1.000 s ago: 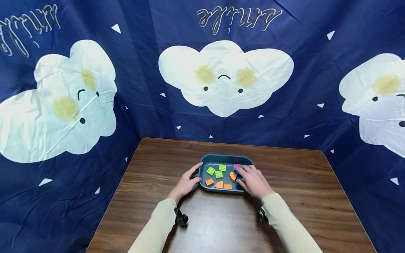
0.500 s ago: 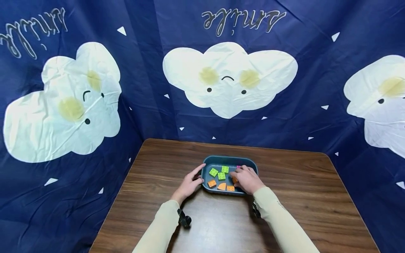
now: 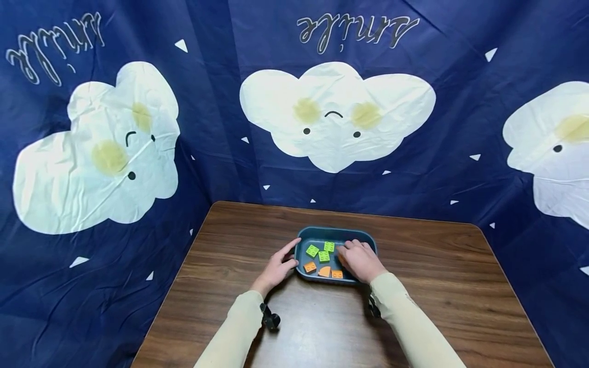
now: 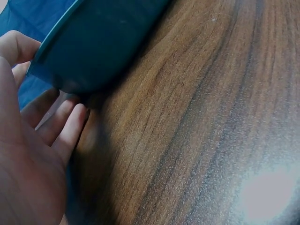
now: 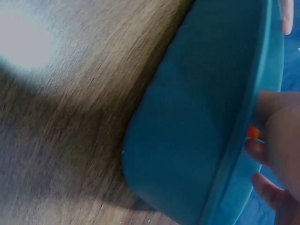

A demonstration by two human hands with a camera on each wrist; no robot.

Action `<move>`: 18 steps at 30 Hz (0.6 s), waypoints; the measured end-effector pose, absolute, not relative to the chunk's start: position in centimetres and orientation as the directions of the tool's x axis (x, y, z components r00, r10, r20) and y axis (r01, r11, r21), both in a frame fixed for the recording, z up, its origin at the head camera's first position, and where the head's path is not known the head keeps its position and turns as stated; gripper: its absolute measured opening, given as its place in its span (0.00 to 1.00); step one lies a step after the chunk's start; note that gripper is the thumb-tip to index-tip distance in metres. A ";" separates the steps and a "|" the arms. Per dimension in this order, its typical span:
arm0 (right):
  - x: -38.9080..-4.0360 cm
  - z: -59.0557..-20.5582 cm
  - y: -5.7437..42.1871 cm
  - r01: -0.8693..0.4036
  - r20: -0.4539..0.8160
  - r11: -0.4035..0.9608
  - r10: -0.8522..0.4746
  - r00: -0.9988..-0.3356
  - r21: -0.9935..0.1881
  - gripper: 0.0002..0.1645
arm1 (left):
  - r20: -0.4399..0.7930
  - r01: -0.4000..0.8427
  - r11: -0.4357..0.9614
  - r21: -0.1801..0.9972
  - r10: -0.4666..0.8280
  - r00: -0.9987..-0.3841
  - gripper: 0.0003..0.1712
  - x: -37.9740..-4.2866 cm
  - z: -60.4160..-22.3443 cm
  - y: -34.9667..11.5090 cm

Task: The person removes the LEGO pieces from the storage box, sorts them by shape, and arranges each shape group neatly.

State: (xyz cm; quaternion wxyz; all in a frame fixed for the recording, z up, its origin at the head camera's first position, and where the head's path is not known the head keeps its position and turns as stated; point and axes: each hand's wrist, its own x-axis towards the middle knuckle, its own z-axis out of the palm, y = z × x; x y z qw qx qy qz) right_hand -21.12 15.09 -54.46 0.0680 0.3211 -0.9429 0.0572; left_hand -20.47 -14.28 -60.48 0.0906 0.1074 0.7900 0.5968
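A dark teal tray [image 3: 333,233] holds several toy building blocks. At its left end my left hand [image 3: 275,270] rests, index finger and thumb spread along the outside. In the left wrist view, fingertips touch the rim and the lower outer wall. My right hand [image 3: 361,261] reaches into the tray's right half with curled fingers. The right wrist view shows an orange block [image 5: 253,132] between its thumb and fingers, mostly hidden. Green blocks [image 3: 324,256] lie left of that hand. Nearer the front wall are an orange block [image 3: 310,267], a rounded orange piece [image 3: 324,272] and another orange block [image 3: 337,274].
The tray stands on a brown wooden table [image 3: 257,225] with rounded far corners. A dark blue curtain [image 3: 207,128] with white clouds hangs behind and at both sides. Small black devices sit on the wrists, including the left wrist camera [image 3: 271,319].
My right hand has moved left inside the tray and closed over the orange piece, now covering the pink and blue blocks. The left hand stays at the tray's end. The head view shifts slightly.
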 end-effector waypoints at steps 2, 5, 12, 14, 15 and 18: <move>-21.1 -54.4 15.1 -0.626 0.231 0.777 -0.598 -0.767 -0.065 0.06 | -0.021 0.056 0.271 0.961 0.274 -0.962 0.40 -20.5 -60.5 -14.3; -21.0 -54.3 15.1 -0.621 0.269 0.779 -0.582 -0.767 -0.088 0.08 | -0.027 0.052 0.280 0.958 0.273 -0.962 0.40 -20.5 -60.5 -14.3; -20.3 -53.6 15.5 -0.545 0.227 0.794 -0.498 -0.837 -0.268 0.21 | -0.025 0.050 0.273 0.961 0.263 -0.964 0.40 -20.5 -60.5 -14.1; -20.1 -53.5 15.7 -0.529 0.213 0.788 -0.484 -0.849 -0.315 0.21 | -0.026 0.044 0.264 0.964 0.257 -0.966 0.40 -20.5 -60.7 -14.1; -20.0 -53.4 15.9 -0.521 0.208 0.785 -0.477 -0.854 -0.335 0.20 | -0.026 0.042 0.259 0.965 0.253 -0.967 0.40 -20.5 -60.6 -14.1; -19.8 -53.4 16.2 -0.495 0.180 0.781 -0.462 -0.868 -0.382 0.20 | -0.029 0.035 0.245 0.969 0.251 -0.967 0.40 -20.5 -60.8 -14.0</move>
